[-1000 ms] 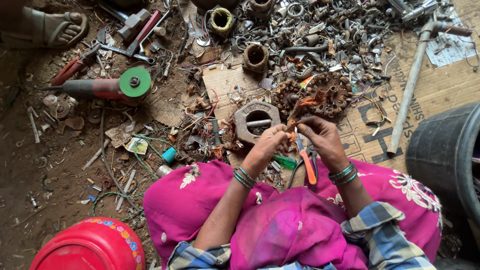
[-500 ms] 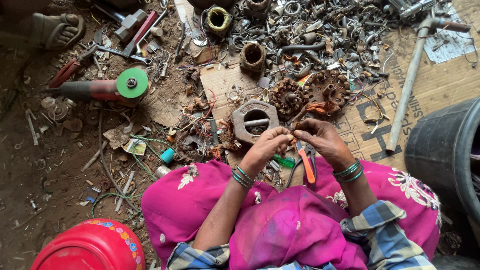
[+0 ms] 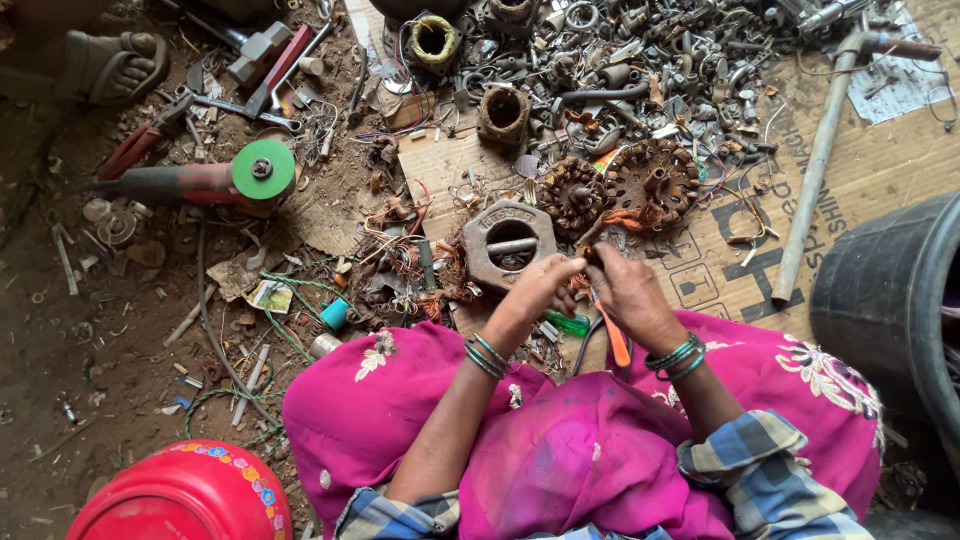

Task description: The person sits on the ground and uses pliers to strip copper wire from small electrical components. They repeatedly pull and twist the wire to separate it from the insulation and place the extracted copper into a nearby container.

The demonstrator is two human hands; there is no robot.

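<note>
Gripping an orange-handled tool [image 3: 615,340], the right hand [image 3: 625,295] works copper wire [image 3: 590,235] pinched by the left hand [image 3: 540,285]; fingers could be nicked if the tool slipped.

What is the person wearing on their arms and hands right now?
Both hands are bare, no gloves. The left hand has a stack of green and silvery bangles at the wrist; the right hand wears similar green bangles. Blue, white and tan checked sleeves are pushed up towards the elbows.
</note>
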